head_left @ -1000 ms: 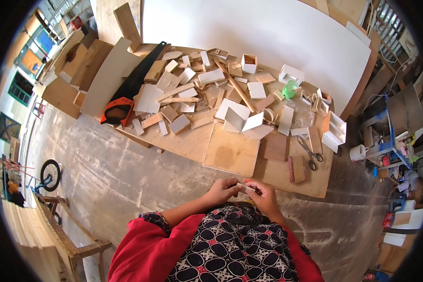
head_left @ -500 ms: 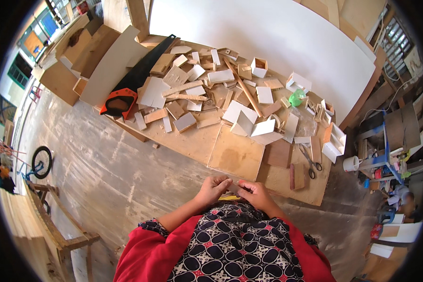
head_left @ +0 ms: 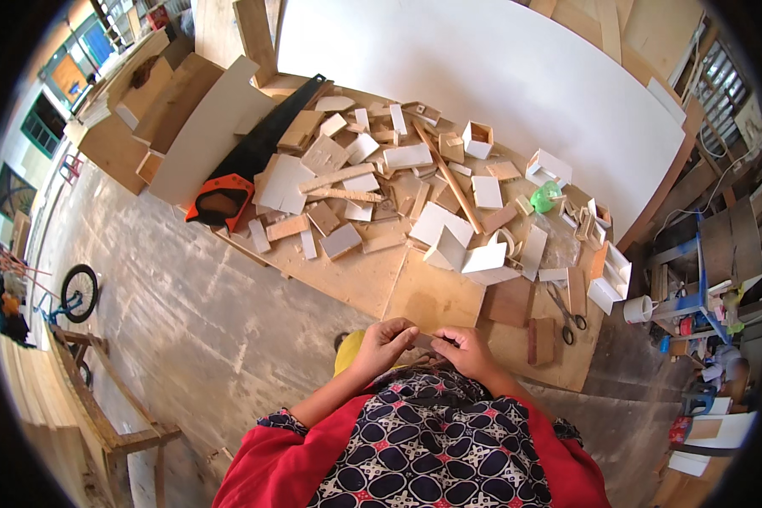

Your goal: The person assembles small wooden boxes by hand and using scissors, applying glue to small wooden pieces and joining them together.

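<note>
Both my left hand (head_left: 385, 345) and my right hand (head_left: 459, 349) are closed on a small, thin, light-coloured piece (head_left: 423, 340) at the near edge of the wooden table (head_left: 372, 279); its material is hard to make out. A square plywood board (head_left: 436, 292) lies just beyond my hands. Farther back are many loose offcuts (head_left: 339, 241), small white boxes (head_left: 550, 168) and a long wooden stick (head_left: 449, 178). Black scissors (head_left: 567, 320) and a reddish-edged block (head_left: 540, 341) lie to the right of my hands. An orange-handled saw (head_left: 220, 201) lies at the left.
A large white panel (head_left: 474, 68) stands behind the table. Stacked boards (head_left: 110, 161) are at the back left. A bicycle (head_left: 76, 295) and wooden trestle (head_left: 131, 440) stand at the left. A cluttered rack (head_left: 703, 279), white bucket (head_left: 637, 311) and another person (head_left: 728, 377) are at the right.
My hands stay together on the small piece, now overlapping the table's edge in the picture. The view has shifted slightly, and a yellow patch now shows below my left arm.
</note>
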`<state>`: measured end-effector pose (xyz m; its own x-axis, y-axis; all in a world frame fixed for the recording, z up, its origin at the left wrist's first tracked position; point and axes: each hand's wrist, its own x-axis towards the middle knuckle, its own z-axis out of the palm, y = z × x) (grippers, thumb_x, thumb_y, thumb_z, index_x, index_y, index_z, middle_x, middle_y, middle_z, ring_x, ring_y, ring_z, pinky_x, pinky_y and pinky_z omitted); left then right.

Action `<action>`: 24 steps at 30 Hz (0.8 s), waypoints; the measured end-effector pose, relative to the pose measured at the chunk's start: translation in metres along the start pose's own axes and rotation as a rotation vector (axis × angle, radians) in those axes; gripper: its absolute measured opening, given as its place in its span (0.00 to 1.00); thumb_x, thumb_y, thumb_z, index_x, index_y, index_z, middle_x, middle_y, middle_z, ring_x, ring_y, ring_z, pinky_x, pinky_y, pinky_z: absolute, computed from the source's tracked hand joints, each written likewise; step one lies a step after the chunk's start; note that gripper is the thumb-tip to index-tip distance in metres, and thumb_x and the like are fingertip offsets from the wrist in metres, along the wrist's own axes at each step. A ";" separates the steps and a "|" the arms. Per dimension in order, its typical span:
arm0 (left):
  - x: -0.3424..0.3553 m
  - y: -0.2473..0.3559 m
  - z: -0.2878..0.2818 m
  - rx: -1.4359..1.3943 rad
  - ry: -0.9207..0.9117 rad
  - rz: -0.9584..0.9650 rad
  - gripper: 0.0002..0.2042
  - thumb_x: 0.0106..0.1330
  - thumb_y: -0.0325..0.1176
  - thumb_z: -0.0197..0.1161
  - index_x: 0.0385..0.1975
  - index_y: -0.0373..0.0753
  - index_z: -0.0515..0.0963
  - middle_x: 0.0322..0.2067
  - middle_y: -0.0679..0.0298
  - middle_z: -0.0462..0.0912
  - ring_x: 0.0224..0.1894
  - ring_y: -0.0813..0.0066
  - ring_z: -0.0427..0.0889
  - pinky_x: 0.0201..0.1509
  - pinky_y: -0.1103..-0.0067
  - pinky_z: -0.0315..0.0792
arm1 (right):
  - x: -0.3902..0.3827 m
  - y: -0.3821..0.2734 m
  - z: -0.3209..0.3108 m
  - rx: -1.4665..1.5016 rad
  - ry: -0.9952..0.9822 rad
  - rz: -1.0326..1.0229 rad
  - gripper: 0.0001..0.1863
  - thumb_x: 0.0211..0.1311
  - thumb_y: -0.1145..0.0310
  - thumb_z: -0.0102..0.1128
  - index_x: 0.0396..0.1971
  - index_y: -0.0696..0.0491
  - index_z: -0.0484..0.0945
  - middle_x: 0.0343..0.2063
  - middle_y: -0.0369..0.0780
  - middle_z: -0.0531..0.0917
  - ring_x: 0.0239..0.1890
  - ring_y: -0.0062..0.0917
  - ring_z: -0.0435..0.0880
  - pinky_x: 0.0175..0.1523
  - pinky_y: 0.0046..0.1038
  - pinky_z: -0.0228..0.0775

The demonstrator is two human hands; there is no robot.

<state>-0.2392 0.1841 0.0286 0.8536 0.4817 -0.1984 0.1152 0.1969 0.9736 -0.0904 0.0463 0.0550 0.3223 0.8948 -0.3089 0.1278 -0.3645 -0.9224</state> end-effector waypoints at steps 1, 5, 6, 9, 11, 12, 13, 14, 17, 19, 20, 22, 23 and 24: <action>0.004 0.004 -0.007 0.016 0.017 0.038 0.12 0.69 0.35 0.54 0.31 0.31 0.77 0.22 0.70 0.76 0.27 0.84 0.73 0.33 0.84 0.68 | 0.005 -0.005 0.003 0.018 0.001 0.006 0.10 0.64 0.70 0.56 0.37 0.61 0.79 0.25 0.33 0.81 0.26 0.12 0.76 0.34 0.18 0.70; 0.026 0.025 -0.052 -0.015 0.084 0.071 0.11 0.69 0.34 0.54 0.33 0.32 0.79 0.22 0.70 0.76 0.27 0.85 0.72 0.33 0.85 0.67 | 0.037 -0.023 0.025 0.145 0.005 0.011 0.10 0.65 0.68 0.56 0.36 0.60 0.79 0.21 0.31 0.79 0.23 0.12 0.74 0.30 0.18 0.67; 0.028 0.034 -0.068 -0.018 0.112 0.004 0.11 0.69 0.34 0.54 0.33 0.31 0.79 0.23 0.70 0.76 0.27 0.85 0.72 0.33 0.85 0.68 | 0.050 -0.026 0.033 0.190 0.005 0.006 0.10 0.65 0.67 0.56 0.35 0.59 0.79 0.20 0.31 0.78 0.22 0.12 0.73 0.29 0.18 0.66; 0.035 0.040 -0.117 -0.105 0.195 0.108 0.10 0.68 0.32 0.55 0.34 0.30 0.78 0.27 0.67 0.79 0.30 0.82 0.76 0.37 0.84 0.70 | 0.099 -0.044 0.050 0.184 0.115 -0.016 0.10 0.66 0.67 0.55 0.37 0.59 0.78 0.19 0.30 0.77 0.22 0.11 0.73 0.29 0.16 0.66; 0.037 0.041 -0.154 -0.044 0.212 0.105 0.09 0.68 0.30 0.56 0.35 0.29 0.78 0.29 0.66 0.80 0.31 0.81 0.77 0.37 0.84 0.71 | 0.139 -0.050 0.050 0.332 0.272 -0.064 0.10 0.64 0.68 0.56 0.39 0.59 0.77 0.19 0.33 0.78 0.22 0.15 0.75 0.30 0.19 0.69; 0.038 0.042 -0.169 -0.049 0.220 0.113 0.09 0.68 0.30 0.56 0.35 0.29 0.78 0.29 0.66 0.80 0.31 0.81 0.77 0.37 0.84 0.71 | 0.157 -0.058 0.053 0.125 0.503 -0.166 0.11 0.61 0.69 0.58 0.40 0.58 0.76 0.24 0.37 0.79 0.26 0.21 0.78 0.34 0.23 0.71; 0.038 0.043 -0.185 -0.052 0.239 0.120 0.09 0.68 0.30 0.56 0.35 0.29 0.78 0.29 0.65 0.80 0.31 0.81 0.77 0.37 0.84 0.71 | 0.174 -0.066 0.055 -0.088 0.716 -0.267 0.13 0.58 0.71 0.61 0.42 0.57 0.75 0.29 0.40 0.80 0.30 0.26 0.80 0.37 0.27 0.73; 0.038 0.044 -0.198 -0.044 0.255 0.111 0.09 0.68 0.30 0.55 0.35 0.30 0.78 0.28 0.66 0.80 0.31 0.81 0.77 0.37 0.83 0.71 | 0.185 -0.071 0.053 -0.324 0.736 -0.326 0.15 0.56 0.71 0.63 0.44 0.58 0.75 0.35 0.41 0.79 0.35 0.29 0.80 0.41 0.28 0.72; 0.034 0.042 -0.227 -0.025 0.272 0.066 0.10 0.68 0.32 0.55 0.34 0.30 0.78 0.27 0.66 0.79 0.30 0.82 0.76 0.37 0.83 0.71 | 0.212 -0.075 0.053 -0.820 0.662 -0.377 0.22 0.49 0.73 0.68 0.46 0.59 0.76 0.47 0.44 0.77 0.46 0.35 0.78 0.52 0.33 0.71; 0.037 0.043 -0.238 -0.034 0.246 0.066 0.10 0.68 0.32 0.55 0.34 0.30 0.78 0.26 0.66 0.79 0.30 0.82 0.76 0.37 0.83 0.71 | 0.226 -0.079 0.058 -0.860 0.493 -0.256 0.24 0.45 0.73 0.69 0.46 0.58 0.76 0.47 0.44 0.77 0.49 0.40 0.76 0.55 0.37 0.69; 0.037 0.044 -0.243 -0.038 0.234 0.065 0.10 0.68 0.32 0.55 0.34 0.30 0.78 0.26 0.66 0.79 0.29 0.82 0.76 0.37 0.84 0.71 | 0.234 -0.076 0.060 -0.914 0.500 -0.263 0.24 0.46 0.70 0.70 0.47 0.56 0.77 0.46 0.43 0.77 0.48 0.39 0.76 0.54 0.35 0.69; 0.033 0.046 -0.247 -0.037 0.244 0.062 0.10 0.68 0.32 0.55 0.34 0.30 0.78 0.26 0.66 0.79 0.29 0.82 0.76 0.37 0.84 0.71 | 0.244 -0.073 0.062 -0.959 0.530 -0.237 0.21 0.47 0.68 0.70 0.43 0.56 0.77 0.46 0.42 0.76 0.46 0.39 0.76 0.51 0.36 0.71; 0.031 0.047 -0.249 -0.036 0.249 0.066 0.10 0.68 0.32 0.55 0.34 0.30 0.78 0.25 0.66 0.78 0.29 0.82 0.76 0.36 0.84 0.70 | 0.247 -0.075 0.061 -0.984 0.547 -0.228 0.19 0.48 0.67 0.69 0.41 0.56 0.77 0.46 0.42 0.76 0.46 0.39 0.76 0.50 0.36 0.71; 0.031 0.046 -0.251 -0.043 0.248 0.064 0.10 0.67 0.31 0.55 0.33 0.30 0.78 0.25 0.66 0.78 0.29 0.82 0.76 0.36 0.84 0.70 | 0.249 -0.078 0.059 -0.980 0.496 -0.183 0.17 0.49 0.66 0.68 0.38 0.56 0.78 0.44 0.42 0.76 0.44 0.39 0.77 0.48 0.36 0.72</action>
<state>-0.3352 0.4220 0.0386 0.7069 0.6882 -0.1631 0.0384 0.1928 0.9805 -0.0756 0.3122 0.0361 0.5339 0.8336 0.1415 0.8267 -0.4794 -0.2945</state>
